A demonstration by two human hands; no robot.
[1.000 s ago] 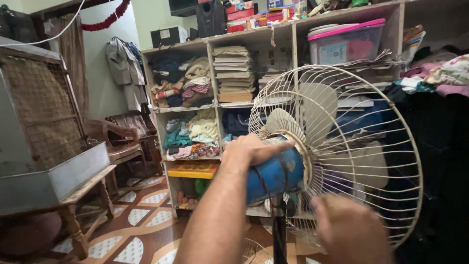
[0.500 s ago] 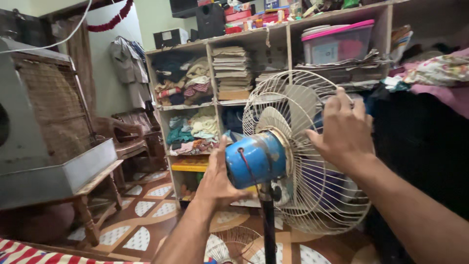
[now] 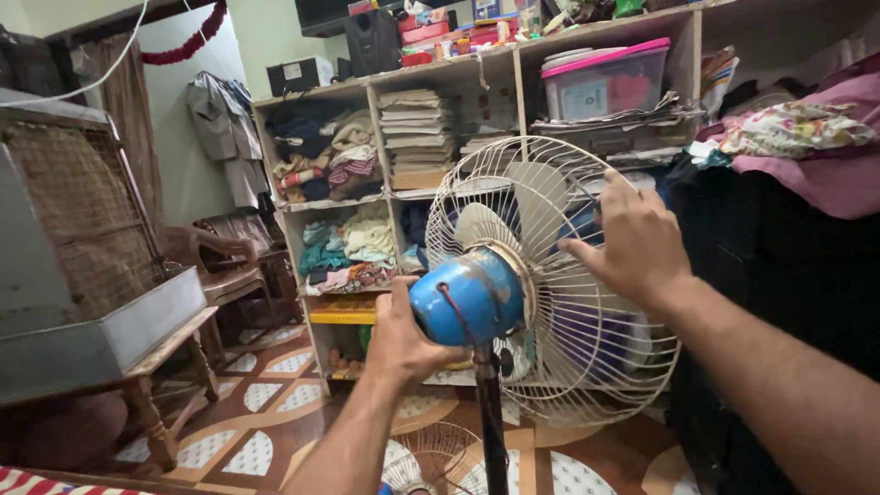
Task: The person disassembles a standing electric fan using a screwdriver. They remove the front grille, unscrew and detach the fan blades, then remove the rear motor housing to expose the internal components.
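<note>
Two bare forearms are seen, reaching in from the lower edge and the lower right of the view. No sleeve, cuff, watch, ring or glove is worn on either. The left hand (image 3: 403,337) and the right hand (image 3: 635,246) are both uncovered, and fine hair is visible along the right forearm.

— What does the floor (image 3: 275,403) carry?
— It's tiled brown with pale petal shapes. A wooden stand (image 3: 151,403) sits on it at the left, bearing a metal cooler (image 3: 82,312). A wire fan guard (image 3: 422,463) lies flat by the black fan pole (image 3: 490,422).
— And the shelves (image 3: 385,192)?
— Folded clothes (image 3: 321,165) on the left, stacked papers (image 3: 417,133) beside them, and a clear box with a pink lid (image 3: 605,78) further right.
</note>
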